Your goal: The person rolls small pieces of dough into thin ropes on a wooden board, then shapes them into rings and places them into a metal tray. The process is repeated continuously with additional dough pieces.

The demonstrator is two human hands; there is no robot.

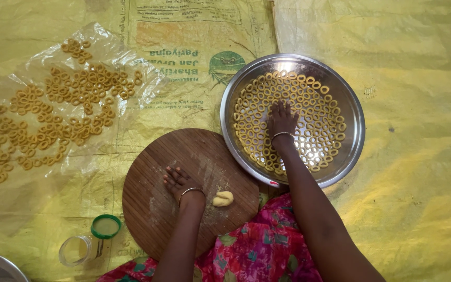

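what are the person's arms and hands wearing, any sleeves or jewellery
Both arms are bare, with no sleeves in view. The left hand has a thin metal bangle at the wrist, and the right hand has a similar thin bangle. No rings or gloves can be made out.

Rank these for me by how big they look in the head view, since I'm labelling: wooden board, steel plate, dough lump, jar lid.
1-2. Steel plate and wooden board: too alike to rank.
3. Green jar lid.
4. Dough lump, only slightly smaller.
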